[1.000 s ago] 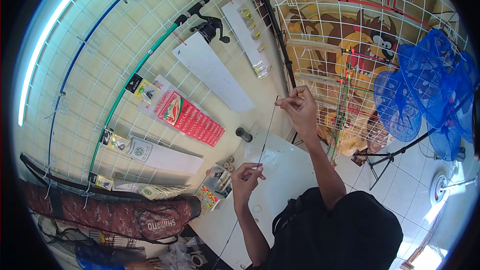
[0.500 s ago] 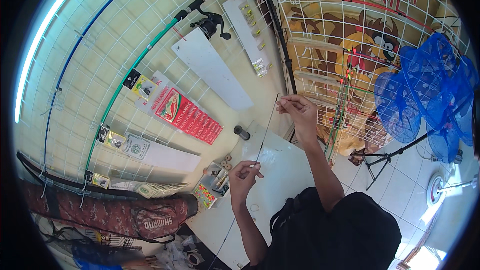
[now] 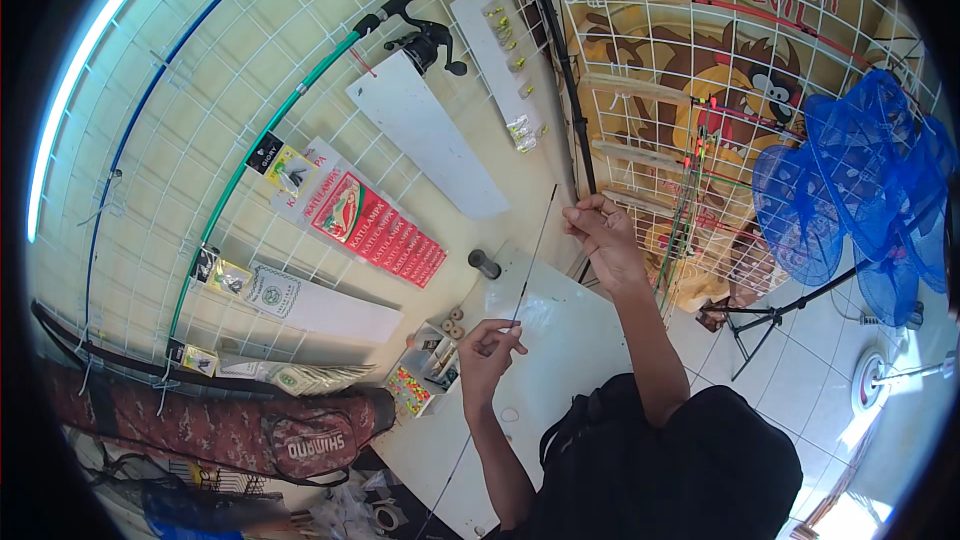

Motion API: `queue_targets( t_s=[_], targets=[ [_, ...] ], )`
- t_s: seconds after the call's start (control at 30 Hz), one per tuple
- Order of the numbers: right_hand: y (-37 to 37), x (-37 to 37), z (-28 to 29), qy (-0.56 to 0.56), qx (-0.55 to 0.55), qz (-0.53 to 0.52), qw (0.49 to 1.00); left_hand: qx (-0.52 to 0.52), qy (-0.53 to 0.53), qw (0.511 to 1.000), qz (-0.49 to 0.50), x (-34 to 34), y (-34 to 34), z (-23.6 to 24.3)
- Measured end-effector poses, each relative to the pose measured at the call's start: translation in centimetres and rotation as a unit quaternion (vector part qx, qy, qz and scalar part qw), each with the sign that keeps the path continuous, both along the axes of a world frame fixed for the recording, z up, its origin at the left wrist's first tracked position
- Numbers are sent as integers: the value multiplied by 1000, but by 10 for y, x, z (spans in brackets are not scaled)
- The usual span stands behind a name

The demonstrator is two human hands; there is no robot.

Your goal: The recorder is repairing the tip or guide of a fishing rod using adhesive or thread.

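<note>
A thin dark rod (image 3: 535, 255), like the slender tip section of a fishing rod, slants up and away from my left hand (image 3: 487, 352). My left thumb and fingers pinch it, and its lower length runs down past my left forearm. To the right of the rod's upper end is my right hand (image 3: 607, 242), thumb and fingertips pressed together in a pinch. It sits slightly apart from the rod; whatever is between those fingertips is too fine to make out.
Below my hands lies a white tabletop (image 3: 560, 340). A dark cylinder (image 3: 484, 264) and a box of small coloured beads (image 3: 410, 392) stand at its left side. A wire grid with packets and a green fishing rod (image 3: 270, 115) rises at left; blue nets (image 3: 865, 180) hang at right.
My right hand has shifted slightly right and down, away from the rod's upper end. The left hand keeps its pinch and has barely moved.
</note>
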State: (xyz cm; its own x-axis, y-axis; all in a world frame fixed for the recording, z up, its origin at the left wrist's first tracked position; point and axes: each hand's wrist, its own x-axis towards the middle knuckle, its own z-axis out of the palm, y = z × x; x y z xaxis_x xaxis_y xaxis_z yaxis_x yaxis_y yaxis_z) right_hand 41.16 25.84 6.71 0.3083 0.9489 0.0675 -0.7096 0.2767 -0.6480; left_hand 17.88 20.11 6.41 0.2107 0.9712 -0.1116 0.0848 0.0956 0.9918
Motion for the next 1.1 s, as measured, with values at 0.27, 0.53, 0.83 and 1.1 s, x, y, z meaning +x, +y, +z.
queue_targets(
  t_s=[0.27, 0.53, 0.83, 1.1],
  targets=[
    [3, -1, -10, 121, 48, 72, 989, 0, -4, 1000, -2, 0, 0, -1],
    [7, -2, 8, -120, -3, -63, 991, 9, -2, 1000, 5, -1, 0, -2],
    [7, -7, 14, -264, 11, -173, 949, -2, -2, 1000, 3, -2, 0, -1],
    [11, -18, 10, -220, 38, -224, 949, -8, -8, 1000, -7, -2, 1, -3]
  ],
)
